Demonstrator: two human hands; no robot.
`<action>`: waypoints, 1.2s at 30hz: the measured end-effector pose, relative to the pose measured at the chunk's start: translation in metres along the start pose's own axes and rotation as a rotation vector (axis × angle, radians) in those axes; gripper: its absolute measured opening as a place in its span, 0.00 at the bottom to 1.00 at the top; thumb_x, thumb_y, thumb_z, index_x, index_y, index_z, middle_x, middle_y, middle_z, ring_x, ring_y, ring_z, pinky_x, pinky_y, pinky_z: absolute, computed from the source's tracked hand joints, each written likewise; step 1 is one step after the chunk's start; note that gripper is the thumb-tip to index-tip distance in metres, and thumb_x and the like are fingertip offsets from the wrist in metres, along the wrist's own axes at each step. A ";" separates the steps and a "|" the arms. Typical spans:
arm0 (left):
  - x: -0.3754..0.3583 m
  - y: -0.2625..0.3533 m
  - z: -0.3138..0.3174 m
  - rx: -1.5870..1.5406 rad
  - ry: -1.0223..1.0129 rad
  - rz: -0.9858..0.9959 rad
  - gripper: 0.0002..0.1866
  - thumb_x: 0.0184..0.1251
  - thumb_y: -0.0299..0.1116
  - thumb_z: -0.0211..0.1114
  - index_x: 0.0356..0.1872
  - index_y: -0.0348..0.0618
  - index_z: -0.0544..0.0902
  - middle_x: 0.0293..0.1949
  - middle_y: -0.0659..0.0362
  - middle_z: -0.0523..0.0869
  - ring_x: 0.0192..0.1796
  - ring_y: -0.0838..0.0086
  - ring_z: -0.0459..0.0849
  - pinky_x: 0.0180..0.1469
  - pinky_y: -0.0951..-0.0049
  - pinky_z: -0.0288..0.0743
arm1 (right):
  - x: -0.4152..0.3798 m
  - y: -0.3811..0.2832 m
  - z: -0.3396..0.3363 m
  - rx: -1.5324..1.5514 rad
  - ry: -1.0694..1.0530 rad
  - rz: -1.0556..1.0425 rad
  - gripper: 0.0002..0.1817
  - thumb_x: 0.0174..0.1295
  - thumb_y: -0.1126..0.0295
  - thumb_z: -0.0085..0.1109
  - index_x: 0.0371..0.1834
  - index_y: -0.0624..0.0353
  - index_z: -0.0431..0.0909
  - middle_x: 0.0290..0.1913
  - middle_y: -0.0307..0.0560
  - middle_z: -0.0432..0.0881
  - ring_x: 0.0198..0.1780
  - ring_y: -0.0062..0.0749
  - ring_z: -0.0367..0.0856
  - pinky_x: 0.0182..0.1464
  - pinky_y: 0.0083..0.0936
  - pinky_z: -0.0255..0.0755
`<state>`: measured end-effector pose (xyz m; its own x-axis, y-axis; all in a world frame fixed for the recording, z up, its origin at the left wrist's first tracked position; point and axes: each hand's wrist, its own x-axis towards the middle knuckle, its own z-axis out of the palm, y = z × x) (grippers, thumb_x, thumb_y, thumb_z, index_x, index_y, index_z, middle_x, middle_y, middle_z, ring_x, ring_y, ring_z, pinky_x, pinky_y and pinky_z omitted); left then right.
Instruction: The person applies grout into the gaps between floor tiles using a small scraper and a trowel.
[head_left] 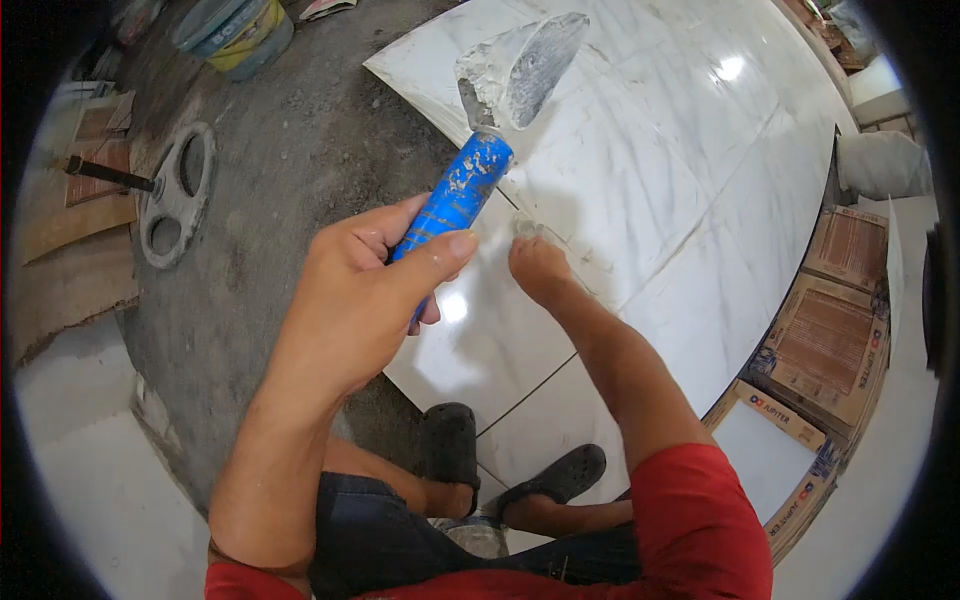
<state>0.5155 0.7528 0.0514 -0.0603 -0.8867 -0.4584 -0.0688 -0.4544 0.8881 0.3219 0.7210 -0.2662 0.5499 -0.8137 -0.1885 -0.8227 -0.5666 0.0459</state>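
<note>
From where I stand, the trowel is up in the air over the tiled floor, held in the person's left hand. That grip is closed round the lower part of the blue handle, thumb laid along it, with the butt poking out below the curled fingers. The upper handle and the whole blade stick out beyond the grip on the far side.

The right hand is down at the tiles near a joint, fingers bent; something small and pale shows at the tips, and I can't tell whether that grip holds it.

A bucket with a yellow and blue band stands on the rough grey ground at the far left; I can't make out what is in it. Along the right lie cardboard cartons marked Jupiter, and the nearest has a smooth white tile showing between its cardboard edges.

The trowel's long axis runs on a slant, butt low and to the left, blade high and to the right, pointing away from the person. Grey-white residue coats the blade and flecks the handle.
</note>
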 end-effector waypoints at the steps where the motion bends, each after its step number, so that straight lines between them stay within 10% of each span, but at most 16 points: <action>1: -0.001 0.000 0.000 -0.015 0.018 0.012 0.18 0.63 0.38 0.70 0.48 0.35 0.83 0.28 0.65 0.82 0.21 0.87 0.75 0.23 0.85 0.65 | -0.011 0.007 0.004 0.008 -0.011 -0.040 0.11 0.60 0.74 0.55 0.46 0.65 0.77 0.35 0.52 0.85 0.39 0.42 0.86 0.34 0.34 0.82; 13: 0.003 0.001 -0.002 0.038 -0.004 0.024 0.16 0.63 0.38 0.70 0.44 0.36 0.83 0.28 0.64 0.82 0.21 0.86 0.75 0.23 0.84 0.67 | 0.021 0.062 -0.011 0.527 0.298 0.143 0.15 0.60 0.78 0.49 0.47 0.48 0.79 0.48 0.49 0.83 0.51 0.47 0.82 0.49 0.41 0.78; 26: 0.008 0.000 -0.004 0.052 0.009 0.028 0.17 0.63 0.39 0.70 0.45 0.36 0.83 0.28 0.65 0.82 0.20 0.86 0.75 0.22 0.84 0.67 | -0.100 0.100 -0.006 0.372 -0.211 -0.163 0.17 0.57 0.77 0.53 0.48 0.49 0.80 0.46 0.45 0.80 0.51 0.44 0.80 0.50 0.39 0.76; 32: 0.005 -0.001 -0.007 0.048 0.003 0.050 0.15 0.64 0.40 0.69 0.41 0.38 0.84 0.27 0.65 0.82 0.21 0.86 0.76 0.22 0.85 0.66 | -0.149 0.100 -0.024 0.513 -0.353 0.067 0.13 0.61 0.73 0.53 0.48 0.52 0.81 0.47 0.50 0.83 0.51 0.49 0.80 0.52 0.41 0.75; 36: 0.004 0.005 -0.010 0.046 0.049 0.071 0.13 0.65 0.40 0.68 0.38 0.39 0.83 0.27 0.65 0.82 0.20 0.87 0.76 0.22 0.85 0.67 | -0.062 0.084 -0.041 0.686 0.121 0.283 0.12 0.63 0.72 0.52 0.47 0.59 0.80 0.40 0.59 0.84 0.44 0.59 0.81 0.49 0.45 0.76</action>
<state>0.5247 0.7461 0.0542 -0.0177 -0.9201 -0.3913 -0.1120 -0.3871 0.9152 0.2248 0.7182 -0.2102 0.2835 -0.9473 -0.1492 -0.8183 -0.1578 -0.5527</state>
